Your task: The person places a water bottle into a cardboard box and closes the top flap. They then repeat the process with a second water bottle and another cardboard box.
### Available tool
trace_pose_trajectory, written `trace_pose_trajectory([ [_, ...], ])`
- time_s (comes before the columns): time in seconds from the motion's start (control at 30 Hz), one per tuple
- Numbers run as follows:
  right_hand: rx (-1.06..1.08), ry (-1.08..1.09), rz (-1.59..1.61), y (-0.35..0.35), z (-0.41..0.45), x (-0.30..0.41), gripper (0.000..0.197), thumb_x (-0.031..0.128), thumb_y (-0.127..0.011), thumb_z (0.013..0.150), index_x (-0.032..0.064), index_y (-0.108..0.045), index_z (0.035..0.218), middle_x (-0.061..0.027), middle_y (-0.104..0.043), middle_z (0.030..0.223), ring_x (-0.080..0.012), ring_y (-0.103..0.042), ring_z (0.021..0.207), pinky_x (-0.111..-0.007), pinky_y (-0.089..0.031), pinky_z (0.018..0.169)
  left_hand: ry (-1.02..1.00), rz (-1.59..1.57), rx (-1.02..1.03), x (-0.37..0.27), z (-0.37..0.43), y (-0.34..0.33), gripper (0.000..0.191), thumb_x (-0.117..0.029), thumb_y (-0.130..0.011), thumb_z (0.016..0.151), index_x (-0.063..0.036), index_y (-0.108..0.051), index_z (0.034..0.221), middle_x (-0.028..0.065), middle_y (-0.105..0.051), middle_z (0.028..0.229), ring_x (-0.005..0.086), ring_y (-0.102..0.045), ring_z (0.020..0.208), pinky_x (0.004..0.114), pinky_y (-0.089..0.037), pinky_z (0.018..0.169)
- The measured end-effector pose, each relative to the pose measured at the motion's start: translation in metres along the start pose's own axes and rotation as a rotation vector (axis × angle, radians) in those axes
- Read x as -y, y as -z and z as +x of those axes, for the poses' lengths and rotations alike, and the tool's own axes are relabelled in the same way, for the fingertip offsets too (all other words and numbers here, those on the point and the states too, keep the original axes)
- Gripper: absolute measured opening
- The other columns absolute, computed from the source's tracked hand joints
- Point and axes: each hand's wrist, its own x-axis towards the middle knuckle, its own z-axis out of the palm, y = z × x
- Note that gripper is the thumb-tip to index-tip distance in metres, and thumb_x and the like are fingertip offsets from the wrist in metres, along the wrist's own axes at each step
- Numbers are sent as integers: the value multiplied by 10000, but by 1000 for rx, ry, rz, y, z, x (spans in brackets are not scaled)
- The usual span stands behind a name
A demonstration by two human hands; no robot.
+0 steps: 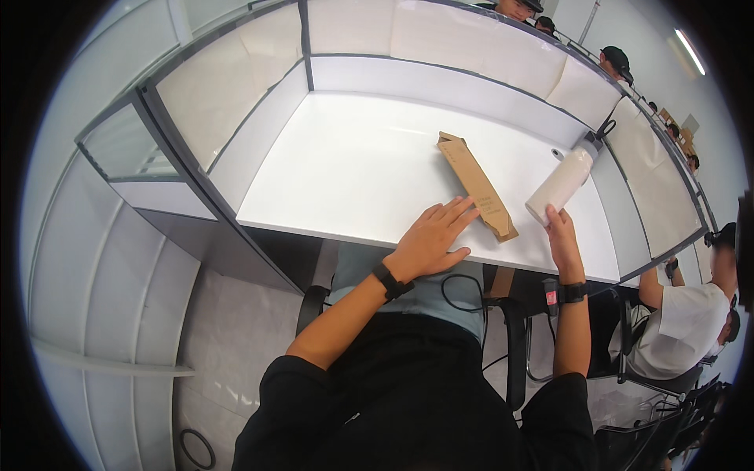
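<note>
On the white desk [341,159] lies a long, flattened brown cardboard box [476,187] with printing on it. My left hand [433,238] is spread flat, palm down, its fingertips at the box's near left edge. My right hand [562,235] has its fingers at the base of a cream-coloured bottle [559,185] with a grey cap and a dark carry loop; the bottle slants away towards the right back corner. Part of the right hand's grip is hidden behind the bottle's base.
Low partition panels [430,76] bound the desk at the back and sides. A round cable hole [556,154] is near the right back corner. A chair armrest [513,353] and a black cable are beside my lap. A co-worker [677,324] sits to the right; several people are beyond the partition.
</note>
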Motion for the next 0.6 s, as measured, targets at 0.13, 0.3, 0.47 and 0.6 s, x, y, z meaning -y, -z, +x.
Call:
trace_pose_trajectory([
  [0.13, -92, 124, -121, -7, -5, -20, 723, 308, -814, 887, -78, -482, 1401, -191, -627, 1316, -254, -572, 1265, -370, -450, 1063, 18, 18, 21, -2, -1, 1, 747, -318, -699, 907, -99, -389, 1551, 148, -340, 1632, 350, -390, 1461, 470, -345, 1190],
  [0.3, -202, 189, -466, -8, -4, -32, 714, 340, -827, 858, -76, -512, 1344, -289, -625, 1298, -342, -642, 1185, -412, -482, 1027, 12, 47, 64, -4, -2, 1, 743, -339, -691, 919, -112, -386, 1558, 144, -321, 1643, 357, -393, 1457, 466, -342, 1189],
  [0.47, -196, 278, -602, -11, -2, -32, 667, 395, -821, 842, -51, -558, 1263, -251, -691, 1211, -399, -652, 1157, -479, -410, 1094, 17, 27, 65, -6, 1, 0, 744, -341, -691, 922, -107, -385, 1559, 145, -322, 1642, 361, -409, 1440, 465, -350, 1180],
  [0.6, -123, 217, -774, -18, -3, -22, 682, 472, -761, 863, -30, -565, 1281, -232, -684, 1249, -400, -626, 1205, -580, -224, 1192, 26, 44, 51, -3, 0, -1, 744, -344, -687, 927, -102, -383, 1561, 147, -321, 1642, 365, -423, 1424, 467, -360, 1170],
])
